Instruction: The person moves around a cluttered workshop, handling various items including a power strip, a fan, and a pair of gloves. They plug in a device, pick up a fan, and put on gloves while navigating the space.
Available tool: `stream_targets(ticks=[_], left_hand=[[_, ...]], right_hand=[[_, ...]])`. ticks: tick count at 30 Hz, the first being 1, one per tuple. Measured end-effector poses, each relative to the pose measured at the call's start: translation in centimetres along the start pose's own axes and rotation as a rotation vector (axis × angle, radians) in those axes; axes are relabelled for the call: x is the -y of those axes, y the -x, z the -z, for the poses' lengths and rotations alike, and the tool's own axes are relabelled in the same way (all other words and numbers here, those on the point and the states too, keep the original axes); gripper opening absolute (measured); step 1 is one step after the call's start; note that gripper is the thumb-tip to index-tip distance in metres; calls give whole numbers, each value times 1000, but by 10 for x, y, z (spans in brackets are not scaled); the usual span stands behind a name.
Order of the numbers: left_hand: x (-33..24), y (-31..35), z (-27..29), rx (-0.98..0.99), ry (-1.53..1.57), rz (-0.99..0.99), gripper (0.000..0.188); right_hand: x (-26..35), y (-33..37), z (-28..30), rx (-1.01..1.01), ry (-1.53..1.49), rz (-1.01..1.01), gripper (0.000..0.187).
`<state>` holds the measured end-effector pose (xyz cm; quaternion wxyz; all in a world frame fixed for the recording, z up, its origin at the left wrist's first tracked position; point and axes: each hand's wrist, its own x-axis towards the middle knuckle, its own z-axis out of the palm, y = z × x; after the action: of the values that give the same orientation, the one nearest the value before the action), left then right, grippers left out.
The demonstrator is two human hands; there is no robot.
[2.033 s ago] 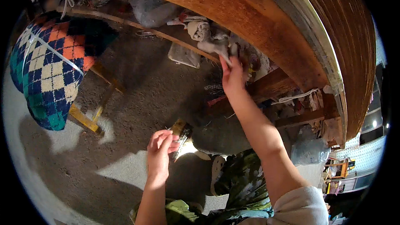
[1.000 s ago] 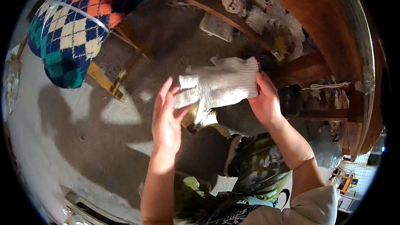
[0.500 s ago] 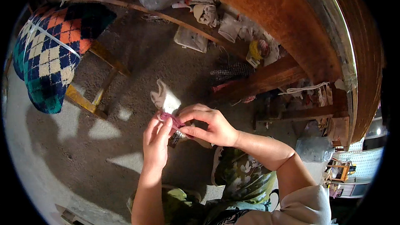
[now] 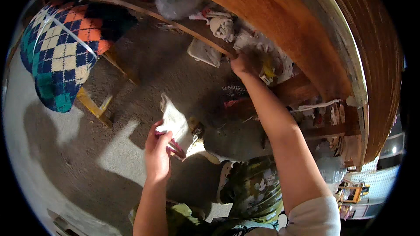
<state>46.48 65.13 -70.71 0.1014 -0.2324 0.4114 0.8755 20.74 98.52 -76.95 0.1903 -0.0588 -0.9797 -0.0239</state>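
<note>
My left hand [image 4: 158, 148] is closed on the purple-red edge of a white cloth piece [image 4: 176, 123], which looks like a glove. The cloth extends upward past my fingers over the floor, brightly lit. Just right of it lies a pale cloth with a dark patch [image 4: 197, 133]; whether the two are joined I cannot tell. My right hand [image 4: 245, 64] reaches far forward to the low wooden shelf under the table, beside a yellow item [image 4: 268, 68] and whitish fabric. Shadow hides its fingers, so its hold does not show.
A stool with a diamond-patterned cloth cover [image 4: 65, 57] stands at the left. The orange-brown wooden edge [image 4: 280, 13] curves overhead at the right. A bundled pale cloth [image 4: 222, 28] and a clear plastic bag [image 4: 173, 2] sit on the shelf; a whitish flat container [image 4: 204, 52] lies below.
My right hand has let go of the purple-red edge and moved forward and right to the shelf. My left hand still holds the cloth, now slightly lower.
</note>
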Motion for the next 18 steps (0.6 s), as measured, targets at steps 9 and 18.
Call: stream_targets(ticks=[9, 18], left_hand=[[-1, -2, 5, -14, -174, -98, 44], [-1, -7, 7, 212, -427, -92, 23]], right_hand=[[-6, -15, 18, -95, -52, -243, 32], [24, 72, 136, -196, -1150, -191, 23]])
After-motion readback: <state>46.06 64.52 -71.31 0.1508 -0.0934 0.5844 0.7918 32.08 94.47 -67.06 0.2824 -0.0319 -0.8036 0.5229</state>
